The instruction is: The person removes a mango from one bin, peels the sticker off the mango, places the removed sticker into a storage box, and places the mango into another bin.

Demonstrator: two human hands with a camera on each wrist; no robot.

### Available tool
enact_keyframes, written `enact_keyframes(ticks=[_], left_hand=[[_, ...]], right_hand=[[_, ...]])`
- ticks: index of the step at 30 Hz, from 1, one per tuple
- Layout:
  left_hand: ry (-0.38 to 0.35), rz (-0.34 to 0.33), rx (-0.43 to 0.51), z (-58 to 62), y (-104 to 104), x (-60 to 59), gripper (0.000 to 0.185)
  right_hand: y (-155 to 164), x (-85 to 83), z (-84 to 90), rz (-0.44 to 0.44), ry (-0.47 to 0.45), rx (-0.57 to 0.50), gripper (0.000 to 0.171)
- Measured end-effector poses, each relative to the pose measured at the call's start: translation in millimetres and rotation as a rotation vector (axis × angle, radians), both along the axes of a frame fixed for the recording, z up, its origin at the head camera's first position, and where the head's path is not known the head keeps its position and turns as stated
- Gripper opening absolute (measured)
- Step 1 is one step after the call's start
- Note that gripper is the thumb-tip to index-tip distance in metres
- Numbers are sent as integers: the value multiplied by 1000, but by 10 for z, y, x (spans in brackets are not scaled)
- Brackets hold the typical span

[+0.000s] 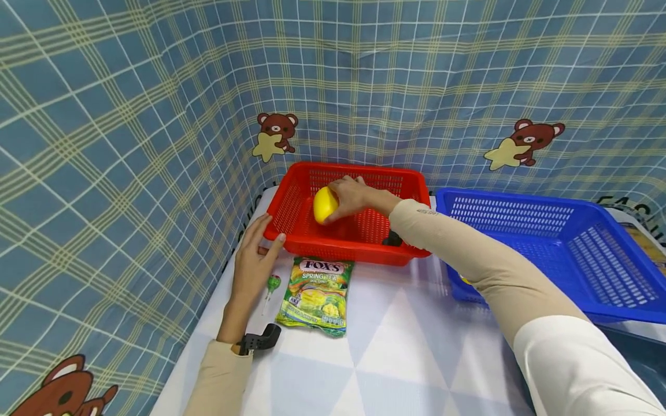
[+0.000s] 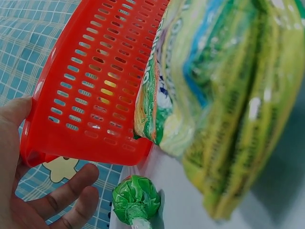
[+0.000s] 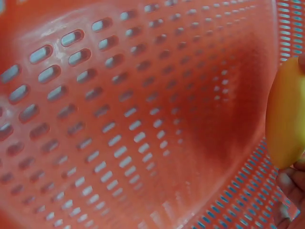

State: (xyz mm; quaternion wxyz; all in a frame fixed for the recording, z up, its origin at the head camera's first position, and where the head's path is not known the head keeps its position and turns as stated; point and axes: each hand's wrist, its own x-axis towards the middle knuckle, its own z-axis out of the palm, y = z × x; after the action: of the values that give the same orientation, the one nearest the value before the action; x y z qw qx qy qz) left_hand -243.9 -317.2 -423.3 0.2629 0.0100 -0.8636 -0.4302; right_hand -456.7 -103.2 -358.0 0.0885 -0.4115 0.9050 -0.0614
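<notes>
My right hand [image 1: 351, 196] holds a smooth yellow oval fruit [image 1: 325, 206] inside the red basket [image 1: 333, 252], fingers and thumb at its right side. In the right wrist view, the yellow fruit [image 3: 286, 114] appears at the right edge, with fingertips below it. My left hand [image 1: 254, 268] grips the red basket at its near left corner, thumb on the front rim and fingers along the left side. Close to that hand lies a green-wrapped lollipop [image 1: 273, 282]. A green and yellow Fox's candy bag [image 1: 317, 297] lies against the basket's front.
A blue basket [image 1: 541, 260] stands to the right of the red one, partly behind my right arm. At the lower right is a dark bin [image 1: 629, 358]. Checked cloth [image 1: 364, 86] with bear prints hangs behind and on the left.
</notes>
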Motion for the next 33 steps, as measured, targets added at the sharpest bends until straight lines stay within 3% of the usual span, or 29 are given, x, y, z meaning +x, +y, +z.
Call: enact_keyframes(ticks=[5,9,17,21,27,33], left_hand=[[-11,-6,51,-24,48,21,61],[-22,-6,58,-50,75,35,62],[4,-2,45,-57,23,6,60],[-8,-1,49,-81,28,30,61],[0,-10,37,-64,9,39,60],[9,-26,41,1,-20,-7,61]], right_hand=[[-43,13,-195,4,-89,-26,104],[-56,33,-249,4,-137,-36,104],[-213,39,-273,-21,23,42,108],[-287,54,-317,-46,25,77,109],[-296,76,-259,-36,-22,88,114],[-200,19,-21,-6,-13,89,108]])
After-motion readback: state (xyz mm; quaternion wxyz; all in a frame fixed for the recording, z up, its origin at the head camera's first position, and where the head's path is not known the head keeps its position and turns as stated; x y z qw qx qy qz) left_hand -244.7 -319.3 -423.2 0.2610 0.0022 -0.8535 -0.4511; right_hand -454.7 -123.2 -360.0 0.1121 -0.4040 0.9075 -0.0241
